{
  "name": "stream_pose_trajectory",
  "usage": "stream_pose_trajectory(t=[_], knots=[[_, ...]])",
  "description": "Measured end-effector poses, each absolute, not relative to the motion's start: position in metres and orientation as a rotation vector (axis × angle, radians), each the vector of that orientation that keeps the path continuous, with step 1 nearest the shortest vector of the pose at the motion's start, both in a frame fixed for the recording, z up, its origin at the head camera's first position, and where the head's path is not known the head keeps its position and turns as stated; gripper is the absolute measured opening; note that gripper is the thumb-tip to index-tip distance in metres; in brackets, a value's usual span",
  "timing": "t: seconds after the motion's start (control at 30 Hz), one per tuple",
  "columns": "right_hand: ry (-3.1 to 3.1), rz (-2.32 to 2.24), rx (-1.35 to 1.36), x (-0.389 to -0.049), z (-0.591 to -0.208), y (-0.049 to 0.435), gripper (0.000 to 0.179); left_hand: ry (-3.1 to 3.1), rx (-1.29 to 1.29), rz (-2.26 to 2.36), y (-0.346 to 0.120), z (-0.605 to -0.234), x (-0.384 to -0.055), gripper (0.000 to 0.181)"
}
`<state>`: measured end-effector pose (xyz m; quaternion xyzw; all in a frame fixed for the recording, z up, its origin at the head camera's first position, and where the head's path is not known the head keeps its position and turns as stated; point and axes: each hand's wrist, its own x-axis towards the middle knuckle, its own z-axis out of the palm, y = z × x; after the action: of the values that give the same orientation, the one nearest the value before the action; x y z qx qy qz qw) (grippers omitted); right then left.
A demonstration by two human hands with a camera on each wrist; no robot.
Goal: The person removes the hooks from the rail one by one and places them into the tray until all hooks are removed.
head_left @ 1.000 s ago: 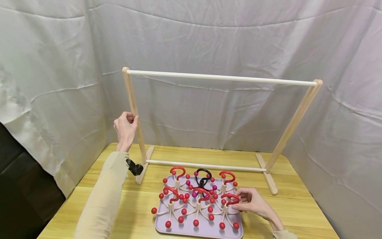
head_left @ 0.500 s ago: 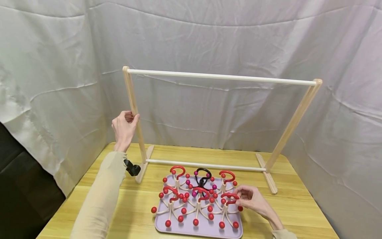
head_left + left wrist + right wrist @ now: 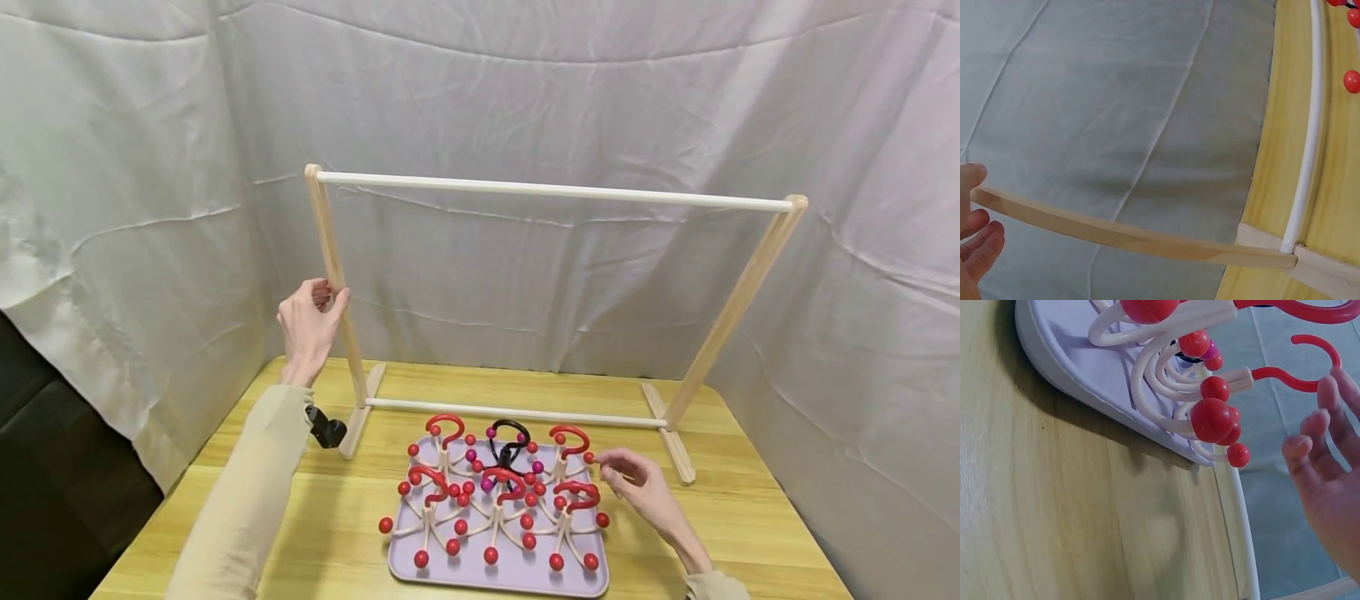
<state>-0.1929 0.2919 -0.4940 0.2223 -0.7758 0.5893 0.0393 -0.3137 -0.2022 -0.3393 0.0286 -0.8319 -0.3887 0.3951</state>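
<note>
My left hand [image 3: 309, 327] grips the left upright [image 3: 335, 258] of a wooden rack, thumb in front. In the left wrist view its fingers [image 3: 982, 250] are at the upright's end. My right hand [image 3: 637, 492] stands apart from the pieces, over the right side of a lilac tray [image 3: 457, 570], with relaxed, slightly bent fingers and nothing held. Nearest to it are a back red-hooked piece [image 3: 568, 437] and a front one [image 3: 573, 496]. Each has pale splayed legs tipped with red balls. In the right wrist view the fingertips appear close to a red hook [image 3: 1297, 384].
The rack's white top bar [image 3: 555, 192] and lower bar [image 3: 517, 413] span its two uprights; the right upright [image 3: 738, 312] stands at the back right. One black-hooked piece [image 3: 510, 429] with magenta balls is among the red ones. Grey cloth [image 3: 525, 108] hangs behind the wooden table [image 3: 330, 517].
My right hand has let go of the front right piece's red hook and moved back and slightly right, towards the back right piece. The left hand stays on the upright.
</note>
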Motion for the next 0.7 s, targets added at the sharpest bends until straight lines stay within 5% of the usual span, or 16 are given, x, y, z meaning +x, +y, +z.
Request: stream_pose_trajectory(t=[0.33,0.7], knots=[[-2.364,1.518,0.433,-0.195,-0.494,0.285,0.024,-2.133,0.044,-0.843,-0.205,-0.35,-0.297,0.048],[-2.495,1.176,0.261,-0.196,-0.493,0.281,0.049,-2.095,-0.082,-0.655,-0.207,-0.375,-0.275,0.056]])
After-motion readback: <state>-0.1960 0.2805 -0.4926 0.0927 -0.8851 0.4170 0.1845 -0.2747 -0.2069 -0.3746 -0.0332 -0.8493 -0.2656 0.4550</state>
